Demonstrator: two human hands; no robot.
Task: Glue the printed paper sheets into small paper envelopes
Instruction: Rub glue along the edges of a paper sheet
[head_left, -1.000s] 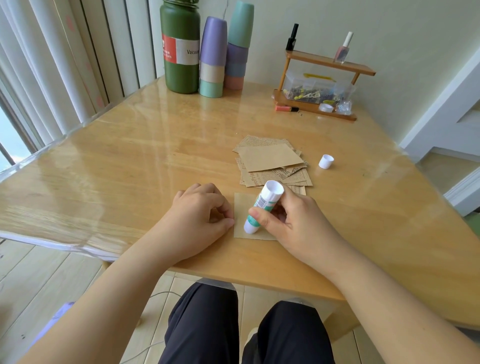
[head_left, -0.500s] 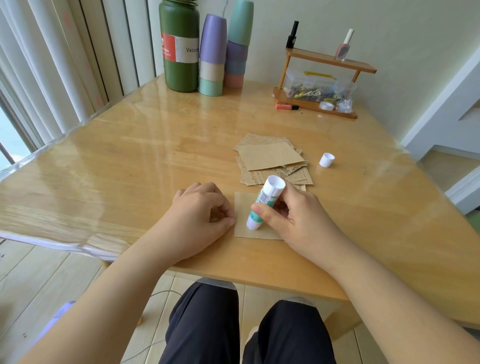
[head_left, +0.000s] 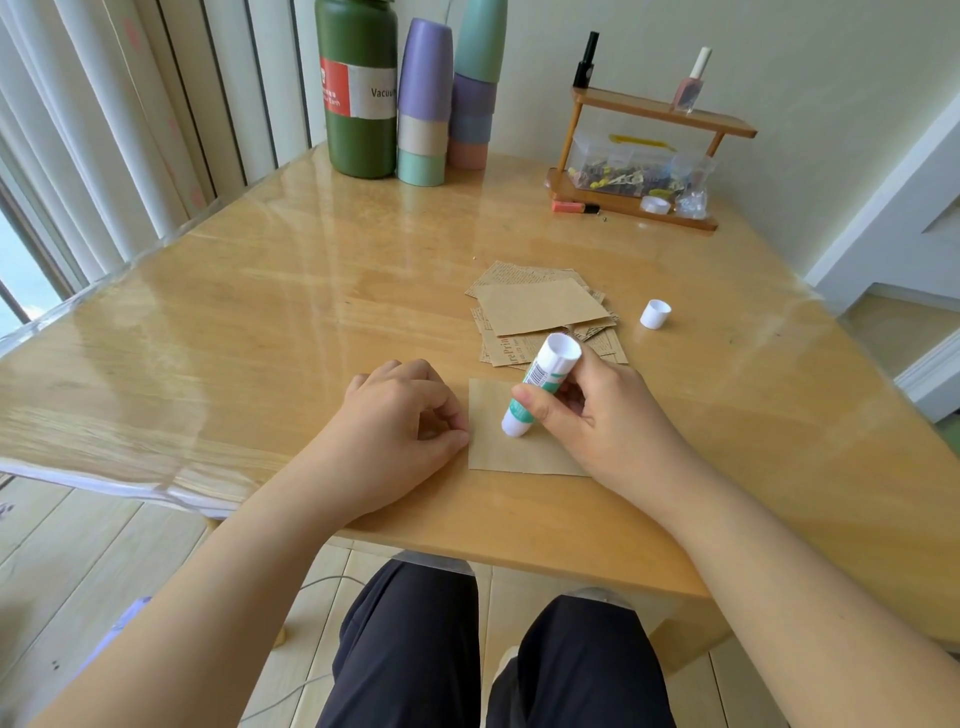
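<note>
A plain brown paper sheet (head_left: 498, 449) lies flat near the table's front edge. My right hand (head_left: 597, 415) grips a white and green glue stick (head_left: 540, 382), tilted, its lower tip touching the sheet. My left hand (head_left: 400, 421) is curled, with thumb and fingertips pressing the sheet's left edge. Behind it lies a pile of printed brown paper sheets (head_left: 540, 312), with a plain brown one on top. The glue stick's white cap (head_left: 655, 314) stands on the table to the right of the pile.
At the back of the wooden table (head_left: 260, 322) stand a green vacuum flask (head_left: 358, 93) and stacked pastel cups (head_left: 423, 104). A small wooden shelf (head_left: 639, 156) at the back right holds small bottles and a clear box. My legs show below the table's front edge.
The glue stick's tip has slid up the sheet, away from me, with my right hand. My left hand has stayed on the sheet's left edge.
</note>
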